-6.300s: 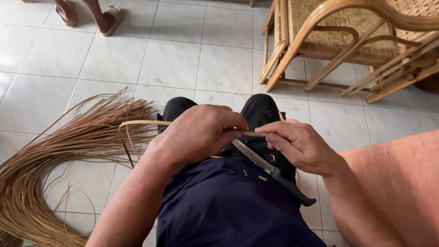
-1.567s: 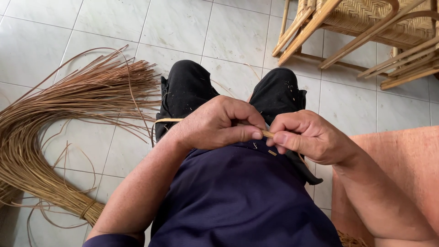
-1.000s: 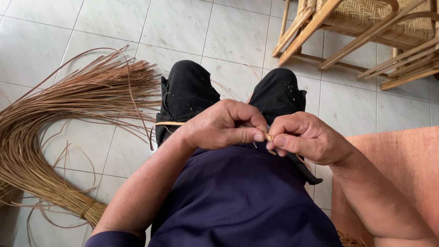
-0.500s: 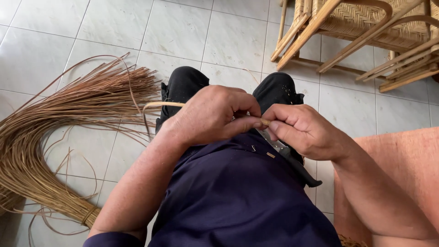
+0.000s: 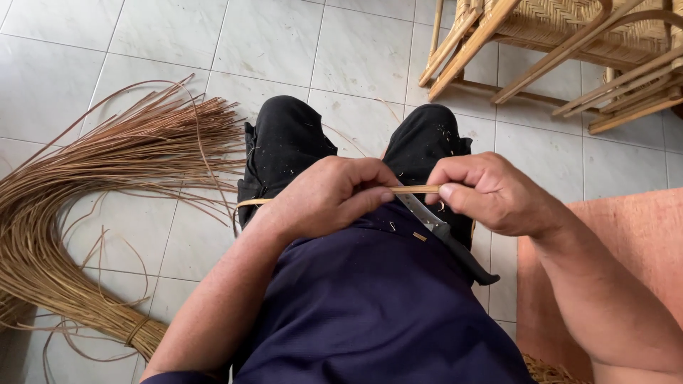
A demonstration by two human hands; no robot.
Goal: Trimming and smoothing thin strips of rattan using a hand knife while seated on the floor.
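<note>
Tiles [image 5: 107, 43] cover the floor, pale and square. On them, at the person's left, lies a big bundle of brown cane strips [image 5: 85, 206], tied near one end and fanned out at the other. Cane chairs [image 5: 562, 50] stand at the top right. The person sits in black trousers [image 5: 284, 142] and a dark blue shirt [image 5: 377, 306]. The left hand [image 5: 327, 195] is closed around one thin cane strip [image 5: 416, 189], and the right hand [image 5: 491, 192] pinches the same strip a bit further along. A knife [image 5: 445, 235] lies across the lap just under the hands, handle toward the right side; which hand holds it cannot be told. The blade sits close to the fingers, so a slip could cut them. The thin strip could also snap if bent too hard.
</note>
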